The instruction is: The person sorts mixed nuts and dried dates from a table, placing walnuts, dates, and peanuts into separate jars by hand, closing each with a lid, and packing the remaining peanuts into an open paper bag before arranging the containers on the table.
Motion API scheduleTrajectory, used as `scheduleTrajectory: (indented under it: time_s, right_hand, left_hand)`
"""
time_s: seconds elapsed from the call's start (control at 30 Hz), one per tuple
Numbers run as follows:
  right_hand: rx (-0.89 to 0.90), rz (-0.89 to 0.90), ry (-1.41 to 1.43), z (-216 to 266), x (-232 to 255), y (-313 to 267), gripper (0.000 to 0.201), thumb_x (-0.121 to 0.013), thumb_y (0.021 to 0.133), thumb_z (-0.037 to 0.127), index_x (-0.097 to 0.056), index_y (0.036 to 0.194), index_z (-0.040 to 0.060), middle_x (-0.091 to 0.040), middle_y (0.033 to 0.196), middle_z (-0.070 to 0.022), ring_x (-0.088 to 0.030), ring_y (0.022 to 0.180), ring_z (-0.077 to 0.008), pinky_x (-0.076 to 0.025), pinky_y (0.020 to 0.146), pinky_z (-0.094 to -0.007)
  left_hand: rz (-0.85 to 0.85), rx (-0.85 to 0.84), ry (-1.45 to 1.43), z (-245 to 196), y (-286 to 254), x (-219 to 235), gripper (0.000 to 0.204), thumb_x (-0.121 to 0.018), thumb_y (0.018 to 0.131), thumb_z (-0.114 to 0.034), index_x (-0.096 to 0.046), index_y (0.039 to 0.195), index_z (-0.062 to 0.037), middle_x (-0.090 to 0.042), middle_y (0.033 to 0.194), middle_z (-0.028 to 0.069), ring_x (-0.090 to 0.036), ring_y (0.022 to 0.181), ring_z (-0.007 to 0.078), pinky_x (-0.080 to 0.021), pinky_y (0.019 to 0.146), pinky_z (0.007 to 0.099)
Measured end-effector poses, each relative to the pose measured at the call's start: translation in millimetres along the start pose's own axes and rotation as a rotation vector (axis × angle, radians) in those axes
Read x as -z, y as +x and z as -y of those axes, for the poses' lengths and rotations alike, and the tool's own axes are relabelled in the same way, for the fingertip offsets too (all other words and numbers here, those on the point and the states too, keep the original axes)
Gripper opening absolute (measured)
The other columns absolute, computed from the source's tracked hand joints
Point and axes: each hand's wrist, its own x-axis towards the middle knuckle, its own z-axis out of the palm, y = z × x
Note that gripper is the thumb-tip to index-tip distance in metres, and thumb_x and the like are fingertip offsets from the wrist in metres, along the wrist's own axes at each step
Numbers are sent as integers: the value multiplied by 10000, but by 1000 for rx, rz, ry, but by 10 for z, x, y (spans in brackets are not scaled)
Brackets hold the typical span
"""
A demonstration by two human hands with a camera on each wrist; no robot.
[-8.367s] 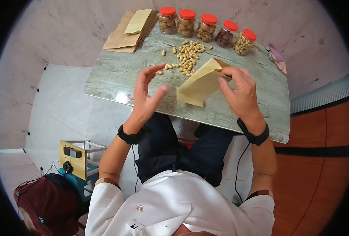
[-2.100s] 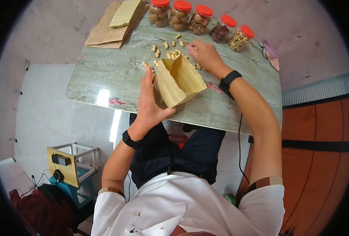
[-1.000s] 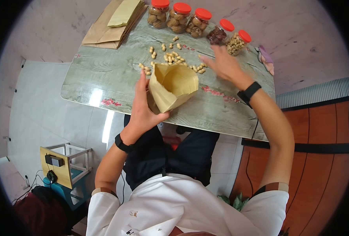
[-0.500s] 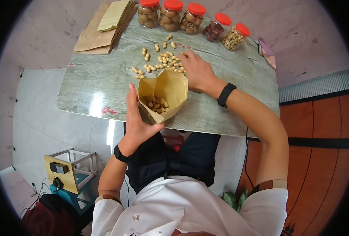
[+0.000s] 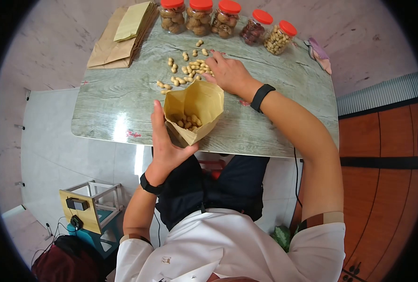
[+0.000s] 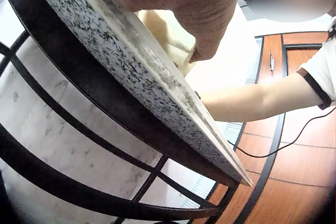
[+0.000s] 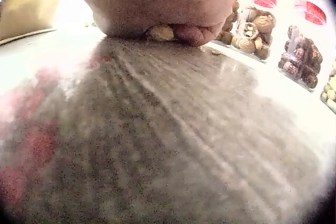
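In the head view an upright paper bag [image 5: 208,105] stands with its mouth open and several peanuts [image 5: 188,123] inside. The left hand [image 5: 166,148] grips its lower left side between thumb and fingers; in the left wrist view that hand [image 6: 194,3] is against the bag [image 6: 163,38]. Beyond the bag, the right hand [image 5: 230,75] is low over the right side of loose peanuts [image 5: 190,70], fingers curled down. The right wrist view shows a peanut [image 7: 160,33] under the curled fingers of the right hand [image 7: 163,3].
Along the back of the table [image 5: 284,122] stand several red-lidded jars [image 5: 199,19] of nuts and dried fruit. Folded paper bags [image 5: 115,44] lie at the back left. A purple and pink cloth [image 5: 318,55] is at the right edge, and a small stool [image 5: 82,207] stands on the floor.
The right hand has come back from near the jars to the loose peanuts, its fingers now curled on them. The left hand still grips the bag, whose mouth tilts more toward the camera.
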Motion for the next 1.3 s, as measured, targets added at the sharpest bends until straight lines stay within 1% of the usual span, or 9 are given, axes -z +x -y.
scheduleTrajectory:
  time_s: [0.17, 0.23, 0.33, 0.37, 0.43, 0.67, 0.83, 1.03, 1.3]
  right_hand:
    - [18, 80, -44, -33, 29, 25, 449, -663, 968, 426, -550, 1169, 40, -589, 1331, -251, -747, 841, -360, -633, 670, -431]
    - [66, -23, -9, -47, 15, 24, 418, -644, 970, 424, -588, 1123, 39, -600, 1166, -215, -731, 726, -345, -621, 632, -440]
    - [37, -38, 15, -28, 9, 24, 401, -653, 959, 391, -581, 1122, 32, -588, 1131, -201, -730, 753, -354, -621, 643, -445]
    - [37, -38, 15, -16, 30, 23, 401, -653, 959, 391, -581, 1122, 32, -588, 1131, -201, -730, 753, -354, -621, 643, -445]
    - [-12, 96, 38, -2, 78, 26, 390, -660, 967, 333, -520, 1156, 22, -572, 1331, -269, -730, 905, -395, -625, 722, -459]
    - [-26, 105, 55, -24, 68, 26, 365, -653, 964, 291, -493, 1128, 6, -573, 1298, -291, -718, 905, -422, -613, 736, -492]
    - [67, -76, -28, -69, -47, 21, 376, -654, 971, 345, -541, 1072, 0, -657, 1103, -233, -735, 783, -381, -629, 637, -425]
    - [94, -38, -18, -51, 11, 19, 319, -670, 979, 318, -552, 1010, 23, -647, 950, -154, -722, 711, -333, -608, 582, -400]
    - [81, -29, 61, -25, 20, 27, 254, -652, 985, 269, -523, 1043, 57, -643, 955, -162, -712, 748, -359, -585, 613, -450]
  left_hand:
    - [-9, -10, 11, -16, 10, 2, 1339, -889, 586, -80, -71, 1642, 19, -486, 1300, 228, -543, 1168, 395, -491, 973, 454]
    - [-9, -17, 17, -24, 26, 0, 1338, -889, 587, -73, -71, 1642, 16, -489, 1297, 227, -545, 1160, 393, -496, 963, 453]
    - [-14, -33, -13, -33, 43, -1, 1335, -887, 587, -60, -73, 1643, 14, -497, 1282, 224, -551, 1140, 391, -502, 948, 450]
    - [-12, -40, -1, -36, 43, 2, 1332, -886, 589, -56, -73, 1643, 14, -500, 1271, 222, -554, 1129, 391, -504, 943, 451]
    - [-12, -48, 12, -43, 46, 6, 1329, -884, 591, -52, -73, 1642, 14, -503, 1261, 219, -556, 1119, 390, -505, 937, 452]
    - [-15, -33, -10, -17, 31, -9, 1322, -883, 590, -50, -80, 1639, 21, -503, 1244, 221, -561, 1091, 391, -507, 914, 453]
    - [-17, -44, 4, -24, 31, 4, 1328, -885, 583, -51, -83, 1640, 17, -506, 1235, 222, -559, 1082, 396, -507, 911, 458]
    - [-6, -14, -28, -18, 17, 1, 1338, -891, 580, -60, -82, 1645, 0, -511, 1258, 227, -559, 1096, 401, -510, 920, 464]
    - [-9, -37, -22, -31, 41, 5, 1346, -901, 588, -67, -72, 1646, -1, -526, 1306, 223, -560, 1150, 404, -510, 945, 468]
